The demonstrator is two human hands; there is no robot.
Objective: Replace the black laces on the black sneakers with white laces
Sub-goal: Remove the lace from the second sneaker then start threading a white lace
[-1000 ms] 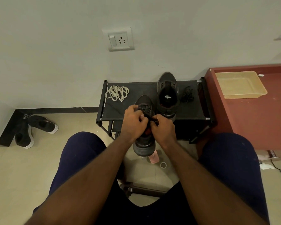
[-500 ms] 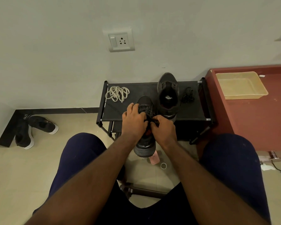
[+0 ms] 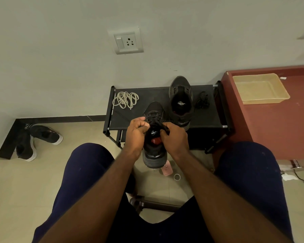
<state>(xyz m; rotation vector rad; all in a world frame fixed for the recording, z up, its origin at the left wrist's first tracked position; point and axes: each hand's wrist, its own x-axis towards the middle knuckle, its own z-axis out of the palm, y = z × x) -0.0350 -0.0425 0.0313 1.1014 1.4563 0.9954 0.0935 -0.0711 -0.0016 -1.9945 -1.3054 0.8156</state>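
Sneakers (image 3: 153, 153) (image 3: 180, 100) two, hands (image 3: 136, 133) (image 3: 175, 137) two, black lace (image 3: 155, 120) pinched

— What's standing against the wall (image 3: 60, 50)?
— A black bench (image 3: 153, 93) is sitting under a socket (image 3: 127, 41).
— And beside it?
— A red cabinet (image 3: 279, 123) is carrying a tray (image 3: 260, 88); beige tiles are covering the floor (image 3: 25, 181).

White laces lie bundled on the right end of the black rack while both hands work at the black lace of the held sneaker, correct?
Not quite. The head view shows the white laces bundled on the left end of the black rack; the heap on its right end is a loose black lace. The left hand and right hand do work at the black lace of the held sneaker.
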